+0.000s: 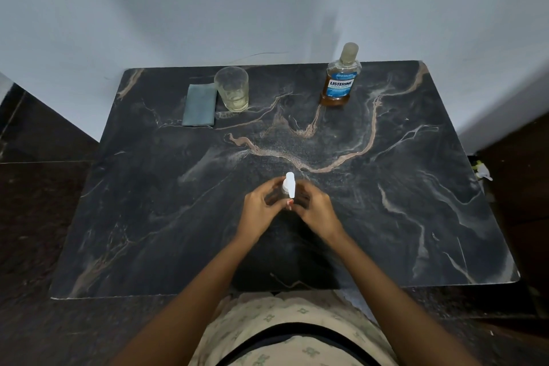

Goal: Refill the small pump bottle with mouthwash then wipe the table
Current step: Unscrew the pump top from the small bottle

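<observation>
Left hand (261, 205) and right hand (315, 208) grip small clear white-pump bottle (289, 185) on dark marble counter (386, 187); I fear uneven twisting could topple it.

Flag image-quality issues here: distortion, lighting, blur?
Head view: wide-angle distortion bows the table edges. Head view: dim, soft light; the mouthwash bottle throws a faint shadow up the wall. Head view: the small pump bottle has a clear body that nearly vanishes between the left hand and right hand; only its white pump reads clearly.
</observation>
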